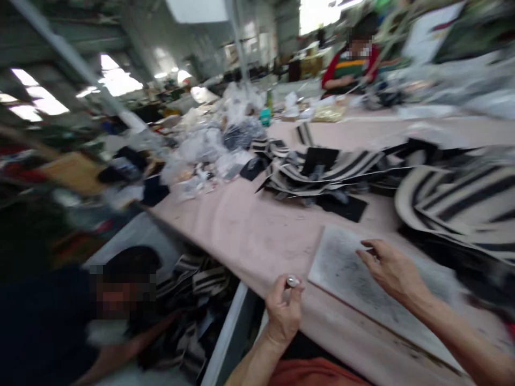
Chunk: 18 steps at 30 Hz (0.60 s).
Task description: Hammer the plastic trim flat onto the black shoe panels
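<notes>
Near the table's front edge, my left hand (282, 313) is closed around a small, shiny, silver round-ended metal piece (292, 280); its exact kind is too blurred to tell. My right hand (388, 268) hovers over a grey, scuffed flat board (341, 262), its fingers bent and apart with nothing visible in them. Beyond the board lie stacked black-and-cream striped pieces (346, 165), with flat black pieces (348, 206) among them. Another larger striped stack (466, 203) lies to the right of the board.
The pink-covered table (249, 225) carries heaped clear plastic bags (205, 147) at its far left. At lower left, a co-worker in dark clothing (44, 321) bends beside a bin (227, 332) of striped pieces. Another person (350, 67) sits across the table.
</notes>
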{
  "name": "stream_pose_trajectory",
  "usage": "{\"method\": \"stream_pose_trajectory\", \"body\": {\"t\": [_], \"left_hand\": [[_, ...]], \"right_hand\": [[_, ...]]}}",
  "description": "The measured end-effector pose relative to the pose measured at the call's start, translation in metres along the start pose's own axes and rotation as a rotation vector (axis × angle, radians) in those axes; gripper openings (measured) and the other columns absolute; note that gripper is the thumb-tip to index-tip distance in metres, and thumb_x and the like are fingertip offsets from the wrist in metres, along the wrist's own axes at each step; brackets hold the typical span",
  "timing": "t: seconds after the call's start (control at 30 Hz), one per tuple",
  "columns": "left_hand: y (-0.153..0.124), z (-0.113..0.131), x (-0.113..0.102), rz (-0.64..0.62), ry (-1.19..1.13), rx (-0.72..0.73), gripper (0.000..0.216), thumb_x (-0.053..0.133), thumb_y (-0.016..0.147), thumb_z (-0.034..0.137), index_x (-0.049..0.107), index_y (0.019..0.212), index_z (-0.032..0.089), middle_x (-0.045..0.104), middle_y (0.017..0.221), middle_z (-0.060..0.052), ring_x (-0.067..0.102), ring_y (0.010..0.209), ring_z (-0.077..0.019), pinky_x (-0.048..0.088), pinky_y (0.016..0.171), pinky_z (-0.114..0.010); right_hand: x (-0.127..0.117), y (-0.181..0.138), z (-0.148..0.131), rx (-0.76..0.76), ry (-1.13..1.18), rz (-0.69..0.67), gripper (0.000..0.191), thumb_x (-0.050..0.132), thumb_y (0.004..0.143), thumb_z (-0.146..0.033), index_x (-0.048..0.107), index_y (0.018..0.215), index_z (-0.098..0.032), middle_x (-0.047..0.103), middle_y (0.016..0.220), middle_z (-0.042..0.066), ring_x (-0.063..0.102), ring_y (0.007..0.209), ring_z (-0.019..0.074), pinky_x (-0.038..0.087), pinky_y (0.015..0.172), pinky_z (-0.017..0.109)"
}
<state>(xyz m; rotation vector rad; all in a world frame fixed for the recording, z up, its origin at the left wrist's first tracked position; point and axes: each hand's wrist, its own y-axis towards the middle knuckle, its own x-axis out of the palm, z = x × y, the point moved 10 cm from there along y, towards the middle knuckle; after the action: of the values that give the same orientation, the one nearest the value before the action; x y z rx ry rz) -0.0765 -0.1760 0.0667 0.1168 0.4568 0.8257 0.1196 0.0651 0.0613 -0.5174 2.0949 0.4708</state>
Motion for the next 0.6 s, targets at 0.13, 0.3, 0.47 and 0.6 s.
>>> {"method": "stream_pose_trajectory", "body": {"t": [0.13,0.3,0.47,0.6], "left_hand": [[0.067,-0.004,0.092,-0.092,-0.148,-0.090,0.032,0.065,0.083,0.048,0.071,0.093,0.019,0.077,0.085,-0.006,0.073,0.078,-0.0231,0.058,0.073,-0.031],[0.105,-0.031,0.218,-0.355,-0.164,-0.218,0.043,0.063,0.075,0.059,0.072,0.084,0.018,0.078,0.078,-0.007,0.075,0.077,-0.0276,0.059,0.074,-0.036],[0.096,-0.041,0.236,-0.417,-0.049,-0.152,0.039,0.062,0.074,0.058,0.073,0.082,0.021,0.078,0.080,-0.006,0.075,0.083,-0.0288,0.058,0.076,-0.036],[0.096,-0.038,0.233,-0.402,-0.026,-0.119,0.040,0.062,0.075,0.059,0.072,0.082,0.020,0.078,0.079,-0.007,0.074,0.078,-0.0275,0.057,0.072,-0.034]], "right_hand": [[-0.081,-0.012,0.070,0.266,-0.116,0.098,0.028,0.053,0.091,-0.030,0.066,0.109,-0.013,0.070,0.106,0.012,0.066,0.094,0.0214,0.046,0.088,0.032],[-0.148,-0.013,0.133,0.488,-0.235,0.236,0.028,0.051,0.095,-0.029,0.066,0.112,-0.013,0.069,0.108,0.011,0.064,0.098,0.0201,0.044,0.086,0.028],[-0.162,0.010,0.139,0.440,-0.345,0.219,0.037,0.057,0.093,-0.041,0.064,0.117,-0.013,0.065,0.113,0.013,0.061,0.103,0.0235,0.043,0.088,0.031],[-0.112,0.060,0.108,0.151,-0.593,0.025,0.045,0.070,0.081,-0.046,0.065,0.112,-0.013,0.061,0.116,0.016,0.054,0.109,0.0296,0.041,0.093,0.038]]}}
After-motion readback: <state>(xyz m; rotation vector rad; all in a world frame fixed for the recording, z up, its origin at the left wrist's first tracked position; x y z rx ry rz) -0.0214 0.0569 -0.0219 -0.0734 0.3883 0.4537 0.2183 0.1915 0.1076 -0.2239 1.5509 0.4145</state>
